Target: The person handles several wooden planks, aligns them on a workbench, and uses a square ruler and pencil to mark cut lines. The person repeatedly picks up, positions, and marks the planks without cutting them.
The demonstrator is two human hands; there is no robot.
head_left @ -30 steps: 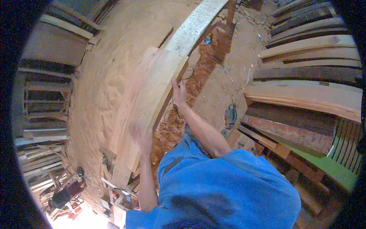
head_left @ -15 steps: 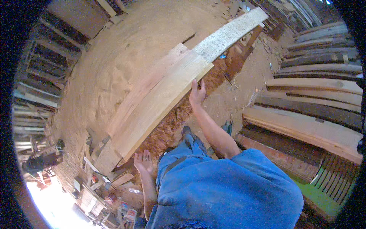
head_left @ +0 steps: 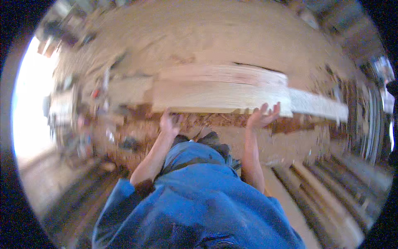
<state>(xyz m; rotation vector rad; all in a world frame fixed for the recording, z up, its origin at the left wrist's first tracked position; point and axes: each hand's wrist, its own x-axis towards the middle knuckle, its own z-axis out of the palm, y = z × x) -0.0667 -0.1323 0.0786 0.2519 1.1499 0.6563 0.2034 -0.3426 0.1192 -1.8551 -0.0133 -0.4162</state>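
Boards just beyond both hands

Nearest is the blue shirt (head_left: pixel 203 186). Past it, the left hand (head_left: pixel 169 124) is at the pale board's (head_left: pixel 215 94) near edge, by its left end; blur hides whether it grips. The right hand (head_left: pixel 262 118), fingers spread, overlaps that edge toward the right end; contact is unclear. The pale board lies crosswise beyond both hands, with a pinkish board (head_left: pixel 215 74) along its far side, then sandy floor (head_left: pixel 207 29).

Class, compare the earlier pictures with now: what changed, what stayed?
The view has swung, so the pale board runs crosswise instead of diagonally. The right hand has opened, fingers spread; the left hand has moved to the board's near edge, contact unclear. The pinkish board still lies alongside.
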